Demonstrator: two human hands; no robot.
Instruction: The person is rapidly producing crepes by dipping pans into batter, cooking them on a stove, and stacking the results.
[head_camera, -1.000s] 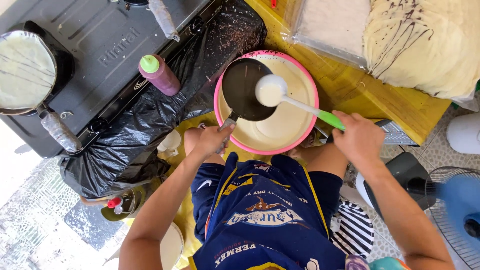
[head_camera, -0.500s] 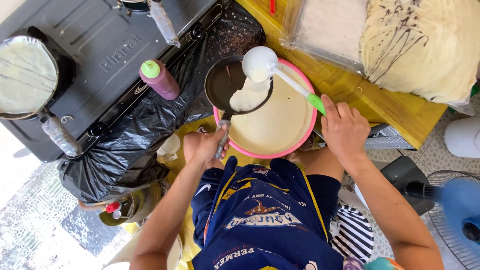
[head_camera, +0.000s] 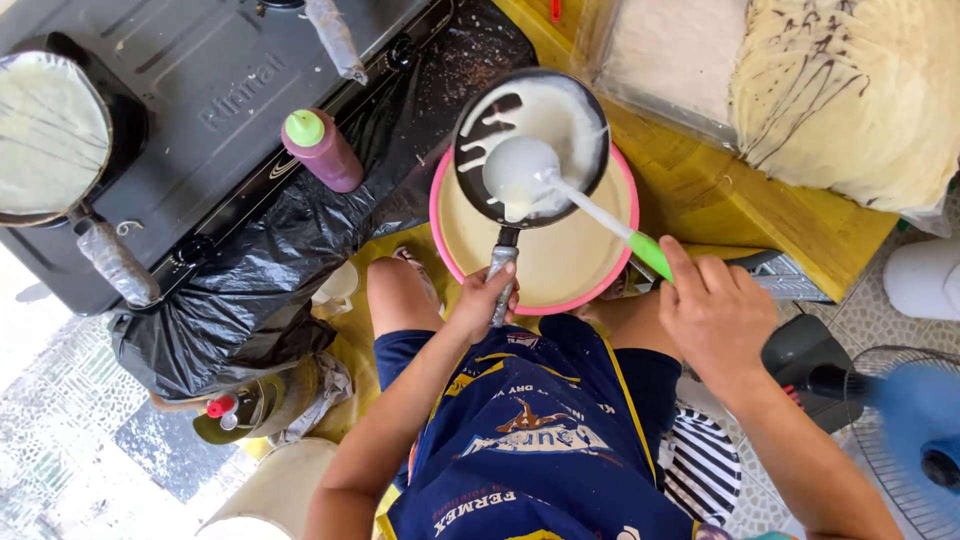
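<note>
Pouring batter: my left hand (head_camera: 487, 297) grips the pan (head_camera: 531, 146), right hand (head_camera: 716, 312) grips the ladle (head_camera: 521, 172); pan partly coated, bare patches left.

Bright daylight, even and soft, with only faint shadows. The floor at the lower left (head_camera: 60, 440) is washed out by glare. The black plastic sheet (head_camera: 260, 260) glints. The blue fan (head_camera: 915, 420) is motion-blurred. Wide-angle bending shows at the edges.

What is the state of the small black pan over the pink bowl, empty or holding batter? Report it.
Holding batter. The black pan, held by the left hand, shows pale batter across much of its surface, with dark bare patches at its left edge.
</note>
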